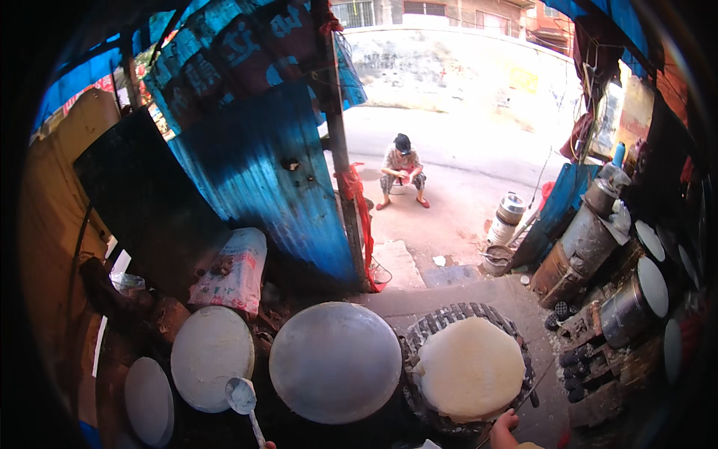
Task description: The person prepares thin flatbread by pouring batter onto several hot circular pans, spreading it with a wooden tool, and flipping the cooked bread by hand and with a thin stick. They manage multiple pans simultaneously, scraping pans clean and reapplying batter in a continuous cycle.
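My left hand [270, 445] barely shows at the bottom edge, closed on the handle of a ladle [241, 395]. The ladle's bowl, coated with something whitish, hangs over the near edge of a pale round lid or disc [212, 359]. At the lower right, my right hand [505, 429] is closed around a thin, long, dark rod-like tool [532, 388], whose exact kind I cannot make out. Beside that hand, a large pale pancake [471, 368] covers a round griddle ringed by dark blocks. Between the hands lies a bare grey round griddle [335, 363].
A smaller grey disc [149, 402] stands far left. Behind the discs sits a stained sack [233, 269] by a blue metal sheet [254, 179]. Metal drums [634, 303] and dark briquettes [574, 370] line the right. Outside, a person [402, 168] sits beyond a steel pot [511, 208].
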